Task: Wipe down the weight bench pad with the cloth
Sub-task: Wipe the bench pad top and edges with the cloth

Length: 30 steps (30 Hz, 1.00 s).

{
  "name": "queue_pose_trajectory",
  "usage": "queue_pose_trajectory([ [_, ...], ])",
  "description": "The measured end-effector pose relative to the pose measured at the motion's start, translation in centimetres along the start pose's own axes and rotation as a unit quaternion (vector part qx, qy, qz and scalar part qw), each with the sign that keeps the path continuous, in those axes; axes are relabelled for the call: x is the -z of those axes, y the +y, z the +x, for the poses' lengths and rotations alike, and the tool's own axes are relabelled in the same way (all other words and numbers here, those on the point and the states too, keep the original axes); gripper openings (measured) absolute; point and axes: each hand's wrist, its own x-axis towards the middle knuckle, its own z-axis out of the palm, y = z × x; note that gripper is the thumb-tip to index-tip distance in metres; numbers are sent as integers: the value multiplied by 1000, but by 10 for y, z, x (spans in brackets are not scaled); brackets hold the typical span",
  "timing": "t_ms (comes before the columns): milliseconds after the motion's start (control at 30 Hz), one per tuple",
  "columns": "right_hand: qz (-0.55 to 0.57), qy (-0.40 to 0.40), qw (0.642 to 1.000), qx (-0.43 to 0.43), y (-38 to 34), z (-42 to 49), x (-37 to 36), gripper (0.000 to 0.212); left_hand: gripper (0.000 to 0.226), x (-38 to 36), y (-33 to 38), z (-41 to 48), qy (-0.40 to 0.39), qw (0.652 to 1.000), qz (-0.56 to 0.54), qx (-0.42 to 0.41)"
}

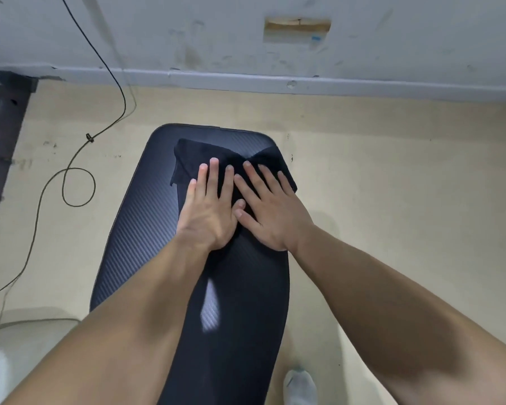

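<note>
The single head-worn wide-angle view looks steeply down and forward, close over the bench pad [135, 229], taking in floor [392, 185] and wall base [246, 80].

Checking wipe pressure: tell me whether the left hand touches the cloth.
Touching. The head view shows the left hand pressed flat on the cloth, fingers spread.

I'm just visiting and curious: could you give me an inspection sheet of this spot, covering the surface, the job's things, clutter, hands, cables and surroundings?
Surface: weight bench pad, dark, ribbed texture, a light patch near its middle.
Job's things: black cloth, bunched at the pad's far end.
Clutter: nothing seen on the pad.
Hands: left hand and right hand pressed flat on the cloth, fingers spread, thumbs touching.
Cables: black cable hanging down the wall, looped on the floor at left.
Surroundings: beige floor, scuffed white wall, white-socked foot.
</note>
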Motion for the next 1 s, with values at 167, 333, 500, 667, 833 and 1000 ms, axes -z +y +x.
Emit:
queue_pose_trajectory([
  [167, 0, -3, 1000, 7, 15, 41, 18, 71, 68, 20, -9, 40, 3, 1000, -3, 7],
  [333, 4, -6, 1000, 8, 24, 76, 33, 70, 68, 34, -16, 71, 4, 1000, -14, 11],
  [500, 22, -32, 999, 19, 28, 108, 52, 68, 63, 47, -28, 93, 23, 1000, -18, 4],
  [667, 62, -70, 995, 17, 4, 151, 67, 48, 57, 59, -60, 109, 38, 999, 37, 14],
  [833, 111, -127, 985, 30, -15, 187, 69, 45, 47, 59, -85, 112, 60, 995, -5, 80],
  [1000, 161, -136, 977, 30, 3, 182, 72, 45, 63, 66, -68, 116, 45, 991, 53, 115],
])
